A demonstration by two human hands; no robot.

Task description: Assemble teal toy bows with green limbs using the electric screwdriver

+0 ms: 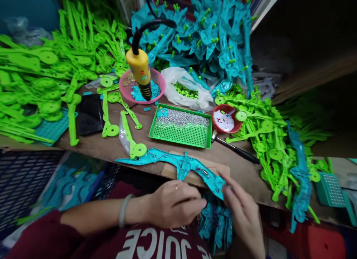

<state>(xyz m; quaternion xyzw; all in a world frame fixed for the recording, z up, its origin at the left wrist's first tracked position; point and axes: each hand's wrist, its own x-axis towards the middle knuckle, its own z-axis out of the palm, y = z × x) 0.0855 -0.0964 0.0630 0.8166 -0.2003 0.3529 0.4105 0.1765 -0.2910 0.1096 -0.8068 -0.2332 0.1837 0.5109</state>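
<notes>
A bow-shaped blue plastic shell half (pixel 167 157) lies hollow side up along the table's front edge, with thin red wires and a small metal part inside. My left hand (pixel 175 204) is closed just below it, fingers curled and thumb pressed against them; whatever they hold is hidden. My right hand (pixel 243 210) is at the shell's right end, its fingers stretched out beside or against the plastic, slightly blurred. A light green plastic arm with a round disc (pixel 138 150) rests on the shell's left part. Beneath the shell's middle is a flat tan board (pixel 170 170).
A yellow electric screwdriver (pixel 142 71) hangs over a pink basket (pixel 122 88). Behind the shell are a green tray of screws (pixel 181 139), a red bowl (pixel 237 128) and a black-handled hammer (pixel 237 149). Green parts (pixel 33 80) and blue shells (pixel 200 39) are heaped around.
</notes>
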